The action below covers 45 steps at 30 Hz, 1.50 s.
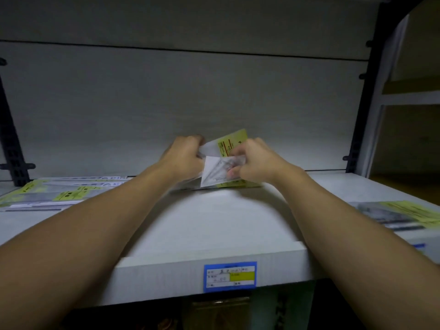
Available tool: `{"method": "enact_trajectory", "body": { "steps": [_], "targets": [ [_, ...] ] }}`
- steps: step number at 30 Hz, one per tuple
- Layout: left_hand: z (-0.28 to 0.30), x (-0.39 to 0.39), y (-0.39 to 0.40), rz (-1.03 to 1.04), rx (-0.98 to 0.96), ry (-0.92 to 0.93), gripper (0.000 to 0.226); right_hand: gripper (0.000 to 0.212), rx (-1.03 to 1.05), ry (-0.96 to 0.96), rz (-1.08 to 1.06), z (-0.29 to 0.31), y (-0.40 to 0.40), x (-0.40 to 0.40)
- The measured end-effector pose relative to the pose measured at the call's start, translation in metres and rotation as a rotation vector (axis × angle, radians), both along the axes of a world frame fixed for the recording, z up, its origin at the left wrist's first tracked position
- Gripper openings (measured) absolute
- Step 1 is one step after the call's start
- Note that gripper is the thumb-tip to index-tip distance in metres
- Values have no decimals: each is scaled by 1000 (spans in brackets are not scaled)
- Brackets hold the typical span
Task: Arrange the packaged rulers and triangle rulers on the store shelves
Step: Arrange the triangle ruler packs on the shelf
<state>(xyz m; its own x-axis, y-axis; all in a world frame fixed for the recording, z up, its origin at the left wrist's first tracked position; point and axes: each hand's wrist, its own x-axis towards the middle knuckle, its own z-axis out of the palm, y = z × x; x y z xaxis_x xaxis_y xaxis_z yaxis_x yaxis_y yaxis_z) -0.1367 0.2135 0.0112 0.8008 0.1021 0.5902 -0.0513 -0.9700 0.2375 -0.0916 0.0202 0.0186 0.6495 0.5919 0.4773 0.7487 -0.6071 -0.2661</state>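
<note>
Both hands (183,156) (256,160) pinching triangle ruler packs (221,167), ruler packs (59,191) left, price tag (230,276) below

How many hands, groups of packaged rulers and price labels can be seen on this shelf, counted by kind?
Hands: 2, the left hand and the right hand, both on the middle packages.
Groups of packaged rulers: 3, the left pile, the middle packages, the right pile.
Blue price label: 1.
Total: 6.

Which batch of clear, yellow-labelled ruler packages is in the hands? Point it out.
The middle batch of clear, yellow-labelled ruler packages, gripped by left hand and right hand. The left batch and right batch lie untouched.
</note>
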Motion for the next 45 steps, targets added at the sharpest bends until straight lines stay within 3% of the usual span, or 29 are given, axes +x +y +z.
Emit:
{"method": "enact_trajectory", "body": {
  "steps": [2,5,9,13,17,21,25,36,40,45],
  "targets": [
    [4,0,-11,-10,-35,-16,12,39,-15,-42,-3,9,-10,2],
    [18,0,-31,8,-31,-38,22,15,-55,-82,10,22,-33,10],
    [35,3,-66,29,-64,-70,30,16,-107,-79,57,40,-79,18],
    [41,12,-104,84,-93,-78,31,30,-116,-93,100,51,-126,34],
    [43,20,-139,111,-95,-53,29,26,-136,-20,123,58,-161,51],
    [49,27,-163,101,-69,28,26,35,-135,77,115,62,-184,64],
    [51,36,-177,22,-93,139,23,18,-138,224,143,57,-205,68],
    [31,76,-212,-182,-234,213,14,27,92,350,21,28,-227,102],
    [18,86,-207,-251,-342,225,22,8,171,355,65,22,-240,112],
    [22,82,-200,-339,-454,253,29,17,332,441,166,35,-255,107]
  ]
}}
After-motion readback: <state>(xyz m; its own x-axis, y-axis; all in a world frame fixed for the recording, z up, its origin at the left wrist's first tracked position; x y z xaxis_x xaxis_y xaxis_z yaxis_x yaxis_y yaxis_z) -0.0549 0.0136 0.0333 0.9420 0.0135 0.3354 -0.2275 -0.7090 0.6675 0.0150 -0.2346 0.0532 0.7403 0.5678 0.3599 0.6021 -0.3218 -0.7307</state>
